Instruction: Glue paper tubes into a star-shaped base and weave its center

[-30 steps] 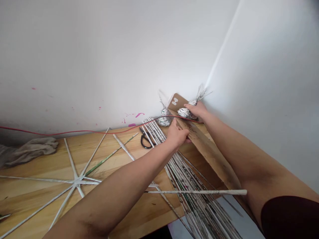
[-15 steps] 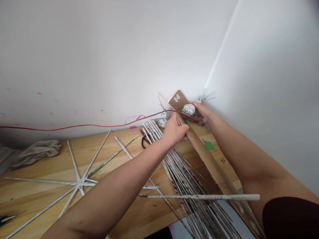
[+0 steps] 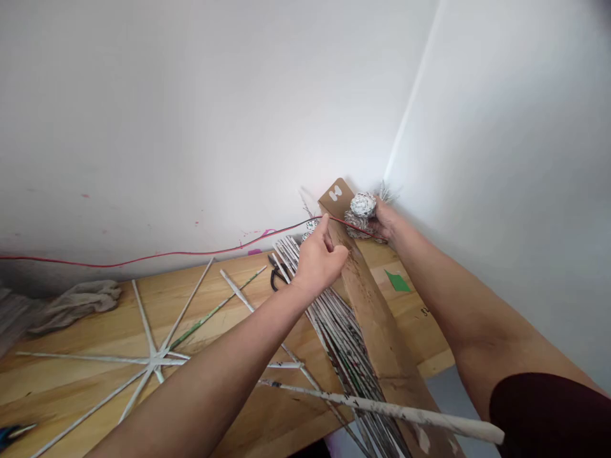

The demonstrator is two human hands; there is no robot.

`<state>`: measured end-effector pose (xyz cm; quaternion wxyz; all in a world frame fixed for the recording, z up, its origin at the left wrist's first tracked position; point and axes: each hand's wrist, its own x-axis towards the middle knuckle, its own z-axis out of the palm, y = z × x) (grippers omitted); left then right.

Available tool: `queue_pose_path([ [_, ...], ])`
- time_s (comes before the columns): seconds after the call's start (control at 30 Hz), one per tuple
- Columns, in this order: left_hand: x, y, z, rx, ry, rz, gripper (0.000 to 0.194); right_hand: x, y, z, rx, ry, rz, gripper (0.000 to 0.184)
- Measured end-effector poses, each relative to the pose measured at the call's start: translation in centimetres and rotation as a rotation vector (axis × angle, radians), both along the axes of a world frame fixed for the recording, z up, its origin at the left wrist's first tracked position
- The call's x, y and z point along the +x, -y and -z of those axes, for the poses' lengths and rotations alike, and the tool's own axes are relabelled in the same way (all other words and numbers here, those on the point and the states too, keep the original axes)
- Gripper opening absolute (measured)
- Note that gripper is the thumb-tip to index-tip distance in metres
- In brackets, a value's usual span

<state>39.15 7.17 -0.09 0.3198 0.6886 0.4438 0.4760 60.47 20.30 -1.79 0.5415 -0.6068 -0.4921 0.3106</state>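
Observation:
My right hand (image 3: 386,219), at the back right, is closed round a woven paper piece (image 3: 363,205) with a round white knob on top. Part of the piece is hidden behind my fingers and the wire. My left hand (image 3: 319,257) is closed at the left edge of a long brown cardboard strip (image 3: 377,318), thumb on top and fingers mostly hidden. Under and beside the cardboard lies a bundle of rolled paper sticks (image 3: 334,324). A single long paper stick (image 3: 405,410) crosses over the bundle and cardboard.
On the wooden table (image 3: 229,407) lies a star of crossed paper sticks (image 3: 153,361). Black-handled scissors (image 3: 277,275) are beside the bundle. A red-black wire (image 3: 157,256) runs along the wall, a grey cloth (image 3: 81,302) is far left, and green paper (image 3: 397,281) lies right.
The cardboard strip has shifted left and lies flatter over the stick bundle. My left hand has moved slightly left and down with it. More of the woven piece shows beside my right hand.

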Motion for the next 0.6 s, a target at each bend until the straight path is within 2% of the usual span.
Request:
queue_pose_path([
  [0.13,-0.4,0.1,0.1,0.068,0.014,-0.005,0.059,-0.1,0.4,-0.2,0.027,-0.344,-0.036,0.026],
  [0.27,-1.1,0.5,0.1,0.064,0.019,0.012,0.049,-0.1,0.4,-0.3,0.032,-0.507,-0.052,0.025],
  [0.43,-3.3,1.7,0.2,0.056,0.037,0.037,0.043,0.1,0.3,-1.0,0.018,-0.527,-0.049,0.028],
  [0.6,-5.9,3.1,-0.8,0.063,0.049,0.025,0.04,0.8,0.5,-0.9,0.025,-0.387,-0.027,0.032],
])
